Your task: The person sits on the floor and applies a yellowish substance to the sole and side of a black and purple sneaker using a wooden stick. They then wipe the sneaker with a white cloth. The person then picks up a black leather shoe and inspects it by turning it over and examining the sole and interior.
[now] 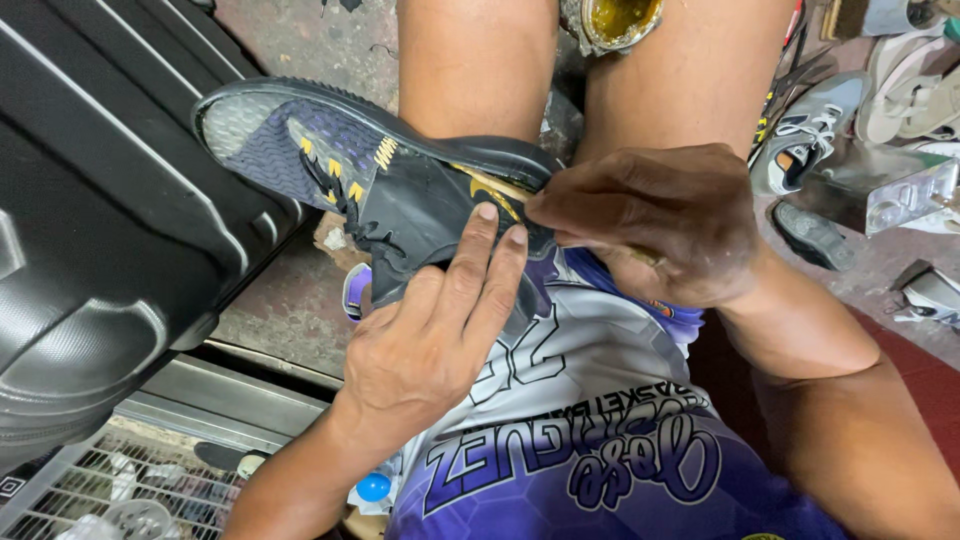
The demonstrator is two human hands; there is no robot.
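Observation:
A black sports shoe (340,165) with purple and yellow sole markings lies on its side across my lap, sole turned up and to the left. My left hand (430,335) presses flat on the shoe's upper, fingers stretched toward the heel. My right hand (650,220) is closed around a thin stick-like tool (645,257), its tip at the gap between the sole and the upper near the heel, where yellowish glue shows. Most of the tool is hidden in my fist.
A large black hard suitcase (90,220) fills the left side. A tin of yellow glue (615,20) sits on the floor between my knees. Several other shoes (810,135) and a metal part (900,195) lie at the right. A wire rack (120,480) is at the lower left.

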